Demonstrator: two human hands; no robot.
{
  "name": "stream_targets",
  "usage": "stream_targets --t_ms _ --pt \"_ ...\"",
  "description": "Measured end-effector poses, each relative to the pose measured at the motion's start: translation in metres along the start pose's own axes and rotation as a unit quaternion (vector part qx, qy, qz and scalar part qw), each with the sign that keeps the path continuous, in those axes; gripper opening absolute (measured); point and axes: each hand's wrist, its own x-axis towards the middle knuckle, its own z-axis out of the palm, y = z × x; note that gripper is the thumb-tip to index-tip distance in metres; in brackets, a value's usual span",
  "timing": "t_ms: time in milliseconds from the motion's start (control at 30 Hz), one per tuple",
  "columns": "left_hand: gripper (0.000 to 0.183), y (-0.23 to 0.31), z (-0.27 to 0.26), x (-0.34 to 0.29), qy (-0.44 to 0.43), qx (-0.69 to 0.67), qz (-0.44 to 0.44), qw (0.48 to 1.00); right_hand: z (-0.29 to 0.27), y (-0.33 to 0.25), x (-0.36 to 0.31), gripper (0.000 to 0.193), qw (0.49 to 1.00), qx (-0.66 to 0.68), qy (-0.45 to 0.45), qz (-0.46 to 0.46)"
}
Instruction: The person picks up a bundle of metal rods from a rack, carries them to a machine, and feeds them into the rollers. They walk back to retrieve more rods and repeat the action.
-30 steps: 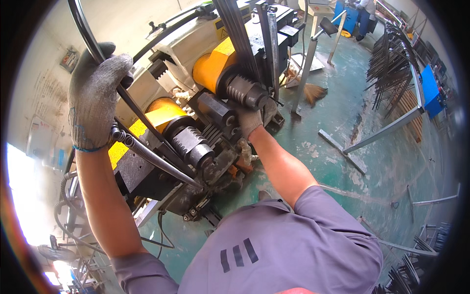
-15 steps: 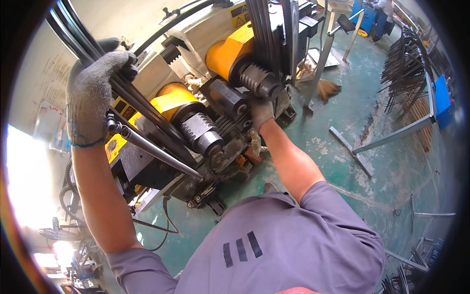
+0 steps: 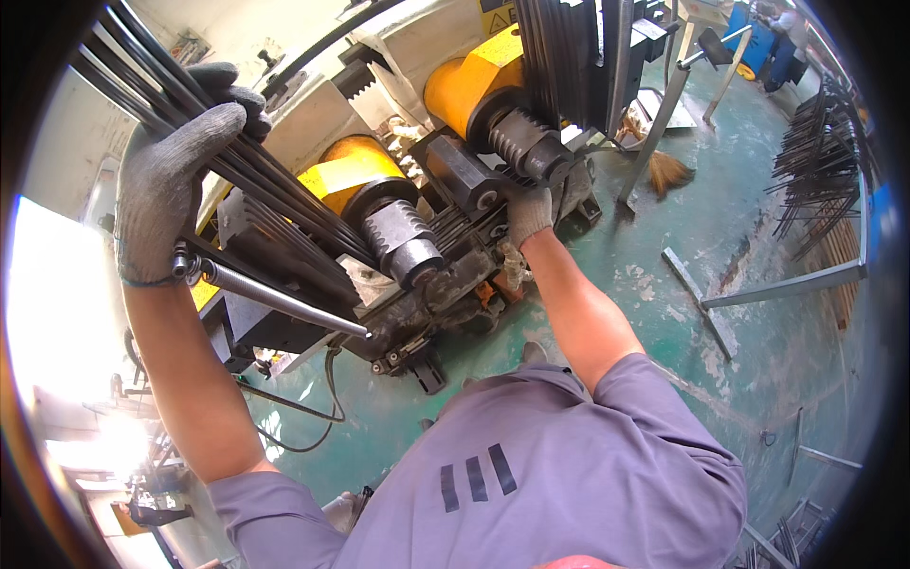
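My left hand [image 3: 166, 180], in a grey knit glove, is closed around a bundle of long dark metal rods [image 3: 275, 190]. The rods slant down from the upper left toward the machine's nearer ribbed roller [image 3: 396, 235]. Below that wrist a coil spring [image 3: 275, 299] stretches along a bar. My right hand [image 3: 531, 216], also gloved, reaches in beside a black block [image 3: 460, 174] between the two ribbed rollers. Its fingers are hidden behind the block and machine parts, so their grip does not show. More dark rods [image 3: 464, 223] lie low between the rollers.
Yellow housings [image 3: 474, 83] carry the rollers. Upright dark rods [image 3: 550, 66] stand behind the farther one. A metal stand [image 3: 659, 133], a broom [image 3: 668, 173] and a rack of rods [image 3: 820, 156] are to the right. A cable [image 3: 332, 398] loops over the green floor. Another person [image 3: 785, 45] is far off.
My left hand has shifted slightly left and down in the picture, and the rods in it are more fanned out. The right hand stays by the black block; the whole view has shifted a little.
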Motion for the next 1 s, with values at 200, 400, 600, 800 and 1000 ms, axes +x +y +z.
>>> stream_targets --t_ms 200,400,600,800,1000 --pt "0.049 -0.002 0.000 -0.003 0.018 -0.009 -0.005 1.000 0.004 -0.017 -0.002 0.027 0.996 0.052 0.010 0.068" --pt "0.048 -0.004 0.000 -0.003 0.006 -0.021 -0.004 1.000 0.006 -0.029 -0.005 0.029 0.995 0.060 0.004 0.073" --pt "0.055 -0.002 0.005 -0.005 0.063 0.025 -0.033 0.997 0.001 -0.005 -0.002 0.027 0.997 0.041 -0.015 0.061" --pt "0.058 -0.002 0.005 -0.009 0.002 -0.011 -0.045 0.999 -0.002 0.008 -0.001 0.027 0.953 -0.275 -0.051 -0.120" --pt "0.047 0.013 -0.001 -0.013 0.037 0.099 -0.040 0.994 0.010 -0.037 -0.015 0.031 0.988 0.113 0.019 0.106"
